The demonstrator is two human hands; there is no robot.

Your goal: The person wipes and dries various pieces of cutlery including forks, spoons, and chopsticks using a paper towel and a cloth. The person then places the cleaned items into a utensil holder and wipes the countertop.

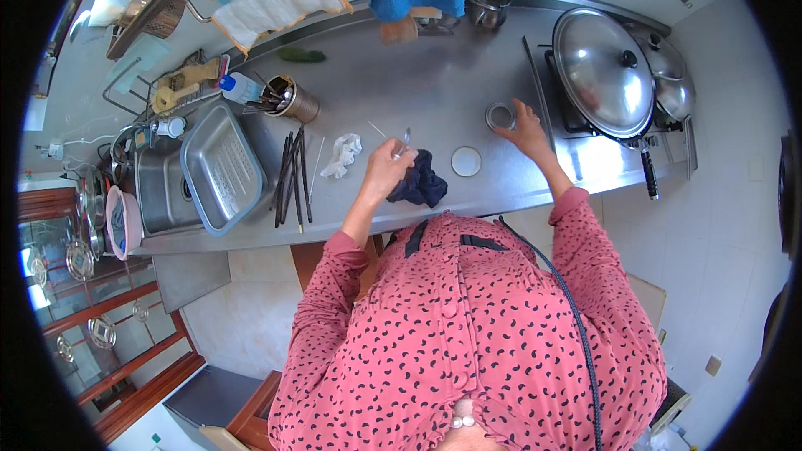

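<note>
My left hand point(390, 166) pinches a small spoon point(407, 135) with a shiny metal end above the steel counter. Just beside that hand lies a crumpled dark navy cloth point(426, 181). My right hand point(527, 133) is at the right side of a small round open jar point(500, 116), fingers spread and thumb by its near rim; whether they touch is unclear. Between my hands, nearer the counter's front edge, a round white lid point(466, 161) lies flat. A crumpled white tissue point(343, 155) and a thin white stick point(376, 129) are left of my left hand.
Dark chopsticks point(291, 176) lie left, near a utensil holder point(299, 103) and a steel colander basin point(222, 169) over the sink point(164, 191). A cucumber point(302, 55) lies at the back. On the right, a lidded wok point(604, 75) stands on the stove, its handle point(650, 172) jutting forward.
</note>
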